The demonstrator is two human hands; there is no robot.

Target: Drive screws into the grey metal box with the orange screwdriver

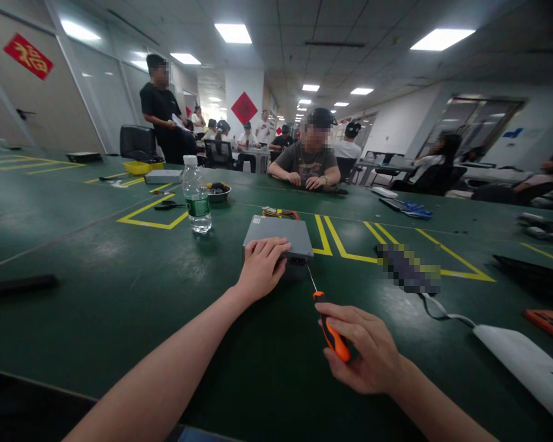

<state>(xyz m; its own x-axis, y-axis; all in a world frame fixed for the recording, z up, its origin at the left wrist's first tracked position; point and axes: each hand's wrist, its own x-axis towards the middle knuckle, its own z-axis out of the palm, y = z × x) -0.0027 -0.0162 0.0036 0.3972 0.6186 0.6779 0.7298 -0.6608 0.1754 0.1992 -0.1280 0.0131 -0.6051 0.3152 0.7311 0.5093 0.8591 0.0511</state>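
Observation:
A grey metal power supply unit (289, 231) with a bundle of coloured wires (281, 213) at its back lies on the green table. My left hand (265, 263) grips its near edge, fingers over the top and thumb at the front face. In my right hand (362, 344) is a screwdriver (334, 337) with an orange and black handle, pinched between thumb and fingers. Its thin shaft points up and away, the tip at the unit's front right corner beside the power socket (298, 261). Whether the tip sits in a screw I cannot tell.
Left of the unit stands a water bottle (196, 196), with a metal bowl (218, 193) behind. Yellow tape (152, 224) marks the table (166, 344). A white power bank-like object (520, 353) with a cable lies right. Across the table sits a person (306, 156). Blue-handled tools (415, 210) lie far right.

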